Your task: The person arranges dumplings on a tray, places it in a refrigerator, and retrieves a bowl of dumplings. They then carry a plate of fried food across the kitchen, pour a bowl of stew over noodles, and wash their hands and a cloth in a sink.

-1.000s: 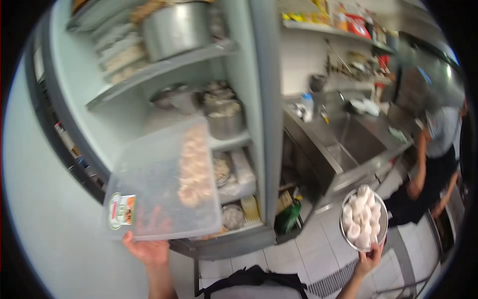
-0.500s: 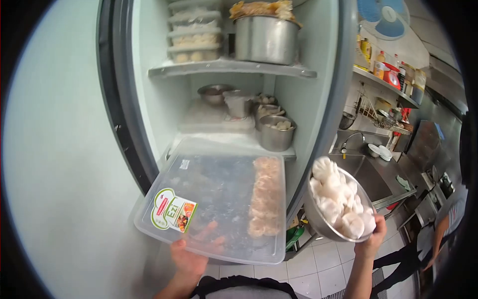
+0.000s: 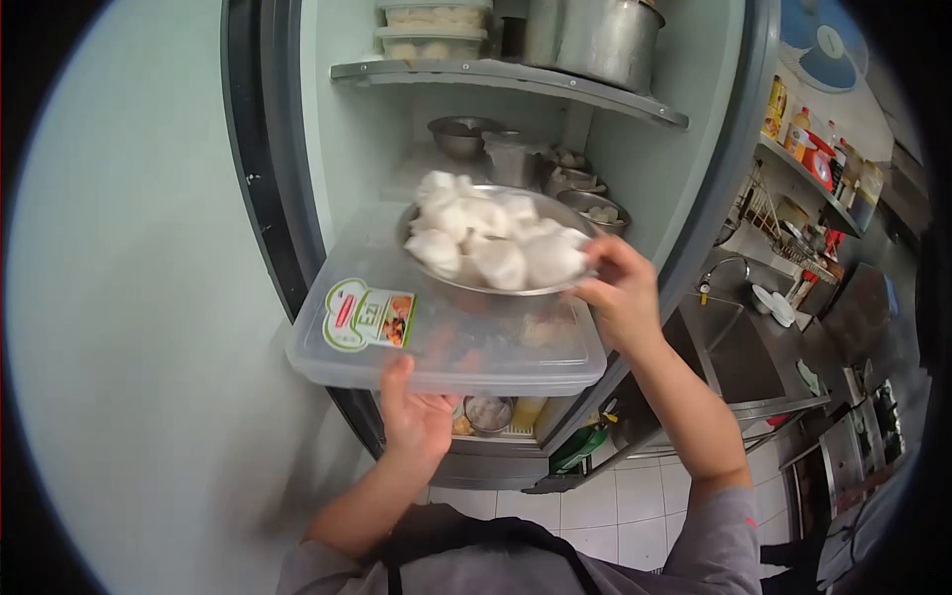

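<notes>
The steel bowl (image 3: 521, 292) of white dumplings (image 3: 499, 263) has swung in from the right and is now over the clear plastic box (image 3: 466, 377), bringing both loads together before the open fridge (image 3: 496, 73). The right hand (image 3: 625, 297) pinches the bowl's rim between thumb and fingers; the left hand (image 3: 418, 426) supports the box's front, fingers partly hidden beneath, their spread unclear, and whether bowl and lid touch cannot be told

Wears a grey short-sleeved cloth top (image 3: 476, 575), visible below and on both sides of a curved black cloth band (image 3: 516, 531). Has a loose right sleeve (image 3: 712, 531) beyond the band's right end, marked near the hem with a small pinkish-red patch (image 3: 751, 522), and a plain grey left sleeve (image 3: 315, 568) beyond its left end. Shows left hand (image 3: 421, 421) and right hand (image 3: 625, 296) bare.
</notes>
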Demonstrator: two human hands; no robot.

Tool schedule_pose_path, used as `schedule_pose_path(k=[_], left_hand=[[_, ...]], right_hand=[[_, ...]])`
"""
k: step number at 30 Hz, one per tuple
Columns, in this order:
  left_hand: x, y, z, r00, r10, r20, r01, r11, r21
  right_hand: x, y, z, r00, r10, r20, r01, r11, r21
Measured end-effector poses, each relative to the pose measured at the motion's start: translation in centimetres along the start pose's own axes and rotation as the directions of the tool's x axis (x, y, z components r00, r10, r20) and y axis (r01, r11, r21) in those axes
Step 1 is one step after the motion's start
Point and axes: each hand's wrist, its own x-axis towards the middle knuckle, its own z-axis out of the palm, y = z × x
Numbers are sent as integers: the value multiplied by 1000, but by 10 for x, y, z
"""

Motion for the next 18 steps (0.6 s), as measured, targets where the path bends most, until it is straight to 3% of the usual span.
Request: schedule_pose_path(k=[1,3,5,6,8,11,12,15,18], left_hand=[[5,-4,-2,1000,8,-8,-8,1000,1],[18,-10,-4,999,35,-19,-34,999,13],[29,-14,-4,997,57,-59,-56,998,20],[35,-16,-4,993,70,-92,-68,997,22],[37,-20,1,991,63,-118,-61,998,26],[43,-20,7,990,48,-132,-44,999,31],[42,-21,6,987,43,-152,-40,999,22],[38,-17,7,997,-6,-82,14,996,87],[37,-18,8,996,-46,-77,50,997,57]], right_hand=[[15,16,2,988,-122,93,137,976,-172],[37,36,15,988,-111,107,122,987,-103],[59,56,18,935,-218,280,258,959,-116],[63,60,19,933,-219,284,258,960,-106],[68,64,23,940,-3,340,-22,997,72],[77,74,15,916,-41,400,15,998,69],[80,78,9,899,22,438,-41,999,33],[80,77,5,905,-8,426,55,994,-99],[88,72,-4,903,17,430,16,997,-72]])
